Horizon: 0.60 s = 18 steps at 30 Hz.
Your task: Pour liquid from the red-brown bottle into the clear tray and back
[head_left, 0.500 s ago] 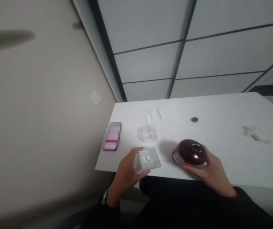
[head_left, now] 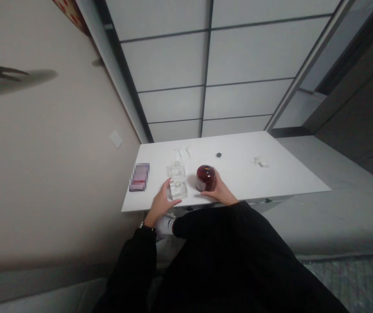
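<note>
My right grip (head_left: 221, 190) cups the dark red jar (head_left: 205, 178) near the counter (head_left: 264, 182)'s front edge: probably heavy, stiff, slick, best held low around its belly. Left grip (head_left: 162, 202), spread wide, holds the clear box (head_left: 178, 189); likely brittle, so light pressure on its sides.

The long sleeves (head_left: 137, 256) and trousers (head_left: 196, 224) are black; a silvery band (head_left: 141, 224) circles the left wrist (head_left: 149, 221). Below the table (head_left: 291, 180), white footwear (head_left: 164, 226) bears a dark mark (head_left: 170, 225).
</note>
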Tool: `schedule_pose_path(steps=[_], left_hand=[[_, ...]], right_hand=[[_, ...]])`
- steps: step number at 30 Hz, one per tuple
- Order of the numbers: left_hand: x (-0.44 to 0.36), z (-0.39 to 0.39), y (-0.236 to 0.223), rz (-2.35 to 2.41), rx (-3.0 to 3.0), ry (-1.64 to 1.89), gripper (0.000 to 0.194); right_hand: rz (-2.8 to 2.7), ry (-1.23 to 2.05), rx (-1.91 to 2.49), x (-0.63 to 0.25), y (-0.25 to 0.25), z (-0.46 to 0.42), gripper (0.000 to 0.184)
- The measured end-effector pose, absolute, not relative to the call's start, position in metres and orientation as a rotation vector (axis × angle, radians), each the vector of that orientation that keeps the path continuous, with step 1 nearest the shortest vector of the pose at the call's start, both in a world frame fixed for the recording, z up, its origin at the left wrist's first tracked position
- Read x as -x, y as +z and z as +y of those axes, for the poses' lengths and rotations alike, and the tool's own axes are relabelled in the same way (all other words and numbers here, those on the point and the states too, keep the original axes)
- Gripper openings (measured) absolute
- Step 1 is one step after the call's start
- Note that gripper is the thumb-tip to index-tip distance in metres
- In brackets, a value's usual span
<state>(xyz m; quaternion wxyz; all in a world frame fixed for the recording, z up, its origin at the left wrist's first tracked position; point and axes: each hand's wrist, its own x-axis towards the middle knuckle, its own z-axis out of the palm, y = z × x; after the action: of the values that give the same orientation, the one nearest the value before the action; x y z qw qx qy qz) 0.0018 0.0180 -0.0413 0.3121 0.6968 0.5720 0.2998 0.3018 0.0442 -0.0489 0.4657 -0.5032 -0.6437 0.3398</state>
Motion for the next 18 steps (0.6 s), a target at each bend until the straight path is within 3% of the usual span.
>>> schedule_pose_path(steps=[3,5,9,14,18], left_hand=[[-0.005,0.021,-0.042,1.520,-1.867,0.800,0.100],[-0.007,0.023,-0.042,1.531,-1.880,0.806,0.096],[-0.008,0.026,-0.043,1.562,-1.900,0.784,0.086],[-0.009,0.027,-0.041,1.563,-1.920,0.765,0.083],[-0.009,0.026,-0.040,1.586,-1.936,0.764,0.082]], right_hand=[[-1.536,0.754,1.299,-0.299,-0.053,0.026,0.143],[-1.490,0.675,1.336,-0.294,-0.053,0.008,0.137],[-1.407,0.510,1.364,-0.281,-0.041,-0.038,0.102],[-1.429,0.367,1.278,-0.260,-0.007,-0.102,0.039],[-1.476,0.303,1.203,-0.246,0.022,-0.145,0.032]])
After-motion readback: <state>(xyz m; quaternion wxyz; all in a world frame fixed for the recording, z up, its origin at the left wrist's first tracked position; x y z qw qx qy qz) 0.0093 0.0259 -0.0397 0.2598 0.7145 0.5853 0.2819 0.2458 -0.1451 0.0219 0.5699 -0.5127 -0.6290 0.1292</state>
